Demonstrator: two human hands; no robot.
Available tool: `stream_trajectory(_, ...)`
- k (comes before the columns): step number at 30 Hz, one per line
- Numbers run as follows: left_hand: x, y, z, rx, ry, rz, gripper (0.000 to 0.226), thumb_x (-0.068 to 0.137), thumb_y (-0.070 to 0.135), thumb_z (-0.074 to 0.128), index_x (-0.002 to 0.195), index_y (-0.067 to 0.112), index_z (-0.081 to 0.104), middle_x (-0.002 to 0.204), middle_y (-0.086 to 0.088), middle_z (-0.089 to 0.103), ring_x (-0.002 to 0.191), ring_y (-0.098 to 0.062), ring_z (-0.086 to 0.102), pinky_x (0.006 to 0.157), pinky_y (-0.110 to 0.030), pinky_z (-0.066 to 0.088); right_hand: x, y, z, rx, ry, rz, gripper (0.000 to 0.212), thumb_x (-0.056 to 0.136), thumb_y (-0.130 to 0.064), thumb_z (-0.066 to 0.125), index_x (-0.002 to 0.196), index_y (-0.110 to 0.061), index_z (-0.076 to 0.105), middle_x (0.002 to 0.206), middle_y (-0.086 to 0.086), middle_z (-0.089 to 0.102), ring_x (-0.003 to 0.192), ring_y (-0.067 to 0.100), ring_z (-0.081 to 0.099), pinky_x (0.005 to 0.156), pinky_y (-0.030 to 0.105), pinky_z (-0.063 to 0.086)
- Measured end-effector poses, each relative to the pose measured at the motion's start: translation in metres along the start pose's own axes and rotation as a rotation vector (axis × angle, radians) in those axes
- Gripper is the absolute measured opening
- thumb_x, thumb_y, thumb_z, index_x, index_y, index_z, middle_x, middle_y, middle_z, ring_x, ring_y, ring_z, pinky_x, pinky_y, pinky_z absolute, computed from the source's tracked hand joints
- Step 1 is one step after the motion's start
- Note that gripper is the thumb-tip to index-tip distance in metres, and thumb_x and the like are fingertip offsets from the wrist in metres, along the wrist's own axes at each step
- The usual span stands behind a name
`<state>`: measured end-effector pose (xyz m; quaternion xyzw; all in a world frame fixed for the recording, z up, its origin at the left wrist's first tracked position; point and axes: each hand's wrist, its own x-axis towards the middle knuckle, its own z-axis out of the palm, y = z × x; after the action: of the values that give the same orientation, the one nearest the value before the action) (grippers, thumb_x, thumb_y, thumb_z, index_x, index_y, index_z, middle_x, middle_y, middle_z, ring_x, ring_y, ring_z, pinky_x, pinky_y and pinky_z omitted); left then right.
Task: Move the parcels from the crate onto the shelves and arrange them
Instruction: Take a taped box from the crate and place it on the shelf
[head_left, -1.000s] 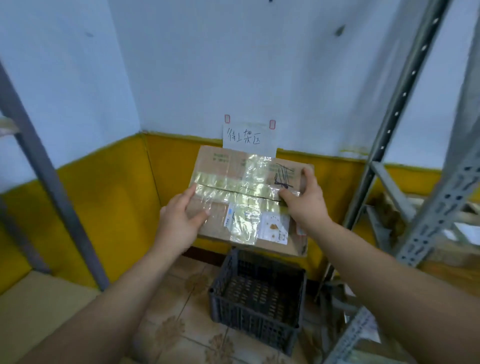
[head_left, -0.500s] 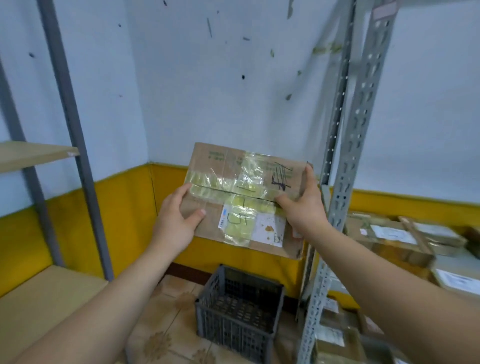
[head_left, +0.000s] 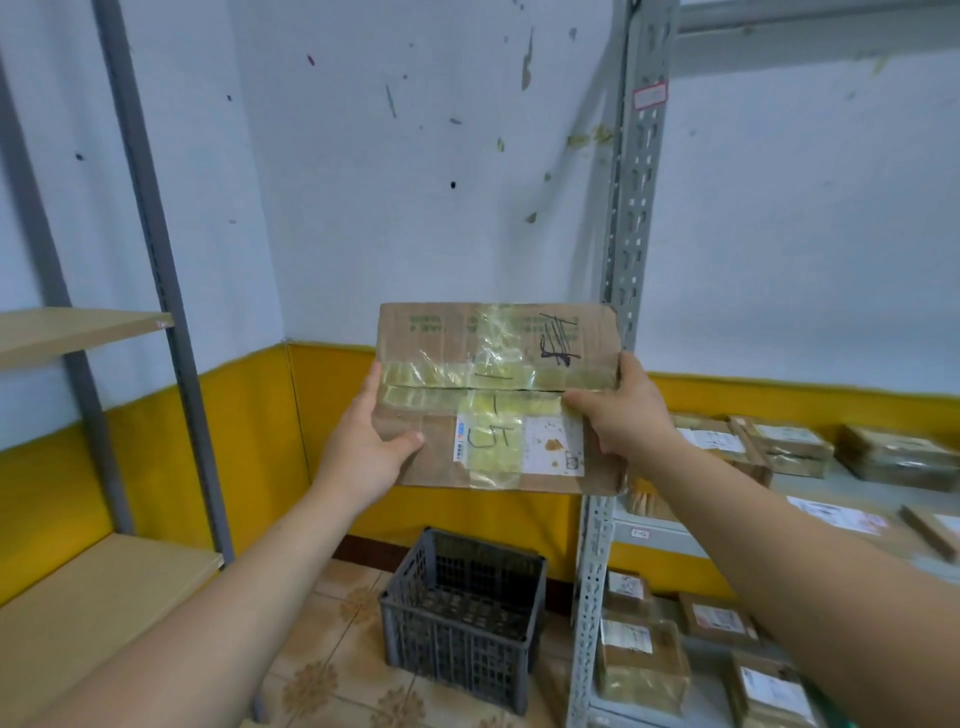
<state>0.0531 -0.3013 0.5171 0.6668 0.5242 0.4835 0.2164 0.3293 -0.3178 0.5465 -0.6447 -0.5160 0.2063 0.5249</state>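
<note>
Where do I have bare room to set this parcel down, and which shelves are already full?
Left: the lower wooden board and upper wooden board, beside the grey post, show bare wood. Right: the metal rack is crowded, parcels on its middle level and bottom level.

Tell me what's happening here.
A person holds a taped cardboard parcel up in front of the wall, left hand gripping its left edge, right hand its right edge. The dark crate on the floor below shows no parcels inside. The metal shelving to the right already carries several parcels; this one is not yet shelved.
</note>
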Motion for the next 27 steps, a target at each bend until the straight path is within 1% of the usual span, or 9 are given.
stream_trajectory(3, -0.015, -0.003, -0.014, -0.051, -0.014, -0.055, 0.093, 0.083, 0.018, 0.075, 0.150, 0.043, 0.015, 0.156, 0.006, 0.026, 0.138, -0.023, 0.033, 0.107, -0.045, 0.040, -0.015, -0.004, -0.001, -0.009, -0.177, 0.043, 0.084, 0.079, -0.031, 0.078, 0.138, -0.050, 0.021, 0.105, -0.013, 0.060, 0.086, 0.017, 0.067, 0.066, 0.037, 0.059)
stream_trajectory(6, -0.033, -0.009, -0.025, -0.085, 0.054, -0.076, 0.081, 0.082, 0.021, 0.076, 0.144, 0.037, 0.027, 0.142, -0.001, 0.037, 0.123, -0.025, 0.046, 0.097, -0.050, 0.048, -0.038, 0.002, 0.005, -0.075, -0.244, 0.071, 0.104, 0.078, -0.030, 0.080, 0.144, -0.057, 0.003, 0.114, -0.010, 0.059, 0.090, 0.020, 0.067, 0.074, 0.042, 0.060)
stream_trajectory(10, -0.050, -0.014, -0.037, -0.115, 0.107, -0.099, 0.091, 0.083, 0.031, 0.074, 0.149, 0.043, 0.012, 0.147, -0.004, 0.032, 0.130, -0.028, 0.039, 0.103, -0.053, 0.042, -0.070, 0.017, 0.012, -0.088, -0.087, 0.048, 0.098, 0.075, -0.034, 0.083, 0.149, -0.038, 0.018, 0.120, -0.015, 0.051, 0.095, 0.014, 0.060, 0.086, 0.040, 0.054)
stream_trajectory(12, -0.057, -0.014, -0.040, -0.078, 0.064, -0.091, 0.102, 0.084, 0.034, 0.073, 0.151, 0.044, -0.003, 0.154, -0.001, 0.023, 0.138, -0.024, 0.030, 0.110, -0.047, 0.034, -0.082, 0.018, 0.008, -0.066, -0.027, 0.098, 0.066, 0.076, -0.037, 0.081, 0.131, -0.030, 0.045, 0.119, -0.012, 0.061, 0.090, 0.010, 0.062, 0.085, 0.039, 0.055)
stream_trajectory(14, -0.066, -0.014, -0.037, -0.055, -0.038, -0.094, 0.104, 0.085, 0.033, 0.072, 0.150, 0.044, -0.008, 0.155, 0.001, 0.023, 0.139, -0.022, 0.029, 0.108, -0.043, 0.032, -0.096, 0.020, 0.000, -0.100, -0.147, 0.178, 0.052, 0.078, -0.036, 0.080, 0.116, -0.037, 0.045, 0.110, -0.006, 0.066, 0.088, 0.015, 0.066, 0.079, 0.044, 0.058)
stream_trajectory(18, -0.088, -0.011, -0.018, -0.003, -0.153, -0.087, 0.109, 0.084, 0.025, 0.074, 0.150, 0.045, -0.011, 0.154, -0.001, 0.025, 0.138, -0.024, 0.033, 0.108, -0.043, 0.032, -0.131, 0.036, -0.031, -0.076, -0.408, 0.407, 0.072, 0.082, -0.024, 0.077, 0.119, -0.063, 0.028, 0.114, -0.005, 0.059, 0.090, 0.031, 0.067, 0.052, 0.044, 0.057)
stream_trajectory(21, -0.100, 0.008, 0.005, -0.009, -0.159, -0.078, 0.108, 0.084, 0.027, 0.074, 0.150, 0.045, -0.009, 0.145, -0.001, 0.030, 0.122, -0.019, 0.041, 0.100, -0.041, 0.038, -0.149, 0.055, -0.057, -0.051, -0.277, 0.385, 0.068, 0.084, -0.013, 0.074, 0.118, -0.056, 0.034, 0.110, -0.001, 0.064, 0.080, 0.026, 0.073, 0.060, 0.047, 0.061)
stream_trajectory(24, -0.105, 0.034, 0.027, -0.078, -0.133, -0.072, 0.105, 0.083, 0.030, 0.075, 0.149, 0.048, -0.005, 0.123, 0.005, 0.029, 0.105, -0.012, 0.037, 0.092, -0.039, 0.040, -0.157, 0.069, -0.088, -0.083, -0.046, 0.336, 0.055, 0.082, -0.017, 0.076, 0.126, -0.032, 0.046, 0.105, -0.005, 0.065, 0.085, 0.016, 0.070, 0.073, 0.040, 0.061)
stream_trajectory(27, -0.106, 0.066, 0.054, -0.118, -0.160, -0.063, 0.097, 0.083, 0.033, 0.075, 0.149, 0.049, 0.006, 0.117, 0.007, 0.028, 0.101, -0.014, 0.039, 0.086, -0.039, 0.043, -0.157, 0.079, -0.135, -0.092, 0.118, 0.268, 0.066, 0.080, -0.020, 0.078, 0.137, -0.025, 0.045, 0.104, -0.011, 0.061, 0.084, 0.003, 0.059, 0.065, 0.025, 0.052)
